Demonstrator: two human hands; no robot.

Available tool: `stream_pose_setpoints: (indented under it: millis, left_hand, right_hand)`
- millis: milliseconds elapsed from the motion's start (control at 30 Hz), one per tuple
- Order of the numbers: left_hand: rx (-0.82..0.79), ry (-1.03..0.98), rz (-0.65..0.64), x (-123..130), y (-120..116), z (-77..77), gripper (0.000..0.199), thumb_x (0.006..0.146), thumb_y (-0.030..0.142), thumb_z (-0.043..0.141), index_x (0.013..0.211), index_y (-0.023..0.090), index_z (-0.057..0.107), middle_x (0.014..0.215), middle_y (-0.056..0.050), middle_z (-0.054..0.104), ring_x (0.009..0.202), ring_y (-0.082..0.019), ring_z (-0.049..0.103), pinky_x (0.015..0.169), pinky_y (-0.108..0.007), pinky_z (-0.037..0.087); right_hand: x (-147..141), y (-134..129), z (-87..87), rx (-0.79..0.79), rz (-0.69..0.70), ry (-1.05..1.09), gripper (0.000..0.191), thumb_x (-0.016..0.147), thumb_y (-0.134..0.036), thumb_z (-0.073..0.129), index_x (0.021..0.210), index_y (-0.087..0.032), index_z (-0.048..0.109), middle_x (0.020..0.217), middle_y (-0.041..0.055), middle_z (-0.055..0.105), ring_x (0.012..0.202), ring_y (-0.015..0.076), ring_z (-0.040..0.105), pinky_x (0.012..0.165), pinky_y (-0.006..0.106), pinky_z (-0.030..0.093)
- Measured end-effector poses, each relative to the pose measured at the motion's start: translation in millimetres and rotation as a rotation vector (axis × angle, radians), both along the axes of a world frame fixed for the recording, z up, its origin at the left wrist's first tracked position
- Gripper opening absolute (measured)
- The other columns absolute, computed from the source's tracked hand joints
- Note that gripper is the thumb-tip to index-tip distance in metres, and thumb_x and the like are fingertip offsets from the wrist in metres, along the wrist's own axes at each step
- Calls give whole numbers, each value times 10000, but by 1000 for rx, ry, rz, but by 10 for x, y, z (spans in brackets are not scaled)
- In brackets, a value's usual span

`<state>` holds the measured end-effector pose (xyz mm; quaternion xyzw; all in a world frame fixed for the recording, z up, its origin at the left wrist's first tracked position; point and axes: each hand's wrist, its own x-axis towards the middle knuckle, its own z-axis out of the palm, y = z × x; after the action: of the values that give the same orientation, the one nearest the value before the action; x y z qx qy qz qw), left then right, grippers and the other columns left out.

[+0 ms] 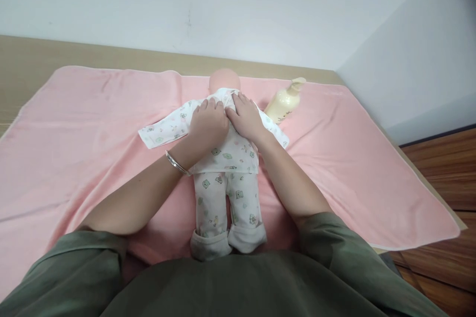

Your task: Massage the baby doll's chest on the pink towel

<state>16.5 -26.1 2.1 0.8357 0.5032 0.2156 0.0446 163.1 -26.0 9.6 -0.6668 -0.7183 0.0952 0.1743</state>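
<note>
A baby doll (224, 79) lies face unseen, its bald head toward the wall and its legs toward me. It wears a white printed shirt (238, 156) and matching printed trousers (211, 198) with rolled cuffs. My left hand (210, 121), with a silver bangle at the wrist, rests on the upper part of the shirt; its fingers are curled down into the cloth. Beside it, my right hand (246, 116) lies over the other shoulder side, fingers stretched out and thumb apart. The shirt's left sleeve (165, 129) spreads flat outward.
A cream pump bottle (284, 101) lies tilted on the pink blanket (92, 133), right of the doll. The blanket covers a wooden tabletop (29, 54) against a white wall (111, 5). Brown wood-grain furniture (446, 168) stands at the right.
</note>
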Motion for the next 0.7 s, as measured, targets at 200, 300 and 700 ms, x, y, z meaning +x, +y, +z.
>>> stream_pose_setpoints:
  millis: [200,300,700]
  left_hand:
    - [-24,-18,-156,-50,97,40,344,968,149,332,980,138,675,1070,-184,670,1150,-337,604,1116,-559,476]
    - [-41,-45,-135,-92,213,15,333,968,172,335,975,153,667,1078,-168,672,1157,-331,608,1110,-555,487]
    - [-15,-73,-82,-120,302,-182,418,1018,288,305,1205,140,649,1281,-217,643,1324,-384,540,1183,-609,398]
  right_hand:
    - [-12,-50,55,-22,40,-76,657,1065,-381,293,1608,-19,365,1701,239,357,1605,362,336,1316,593,263]
    - [-89,-149,106,-31,38,-141,657,1067,-351,279,1615,5,350,1692,256,363,1596,392,346,1307,613,272]
    - [-197,-200,126,28,21,-88,536,1032,-229,291,1446,0,543,1551,253,555,1525,354,461,1266,529,386]
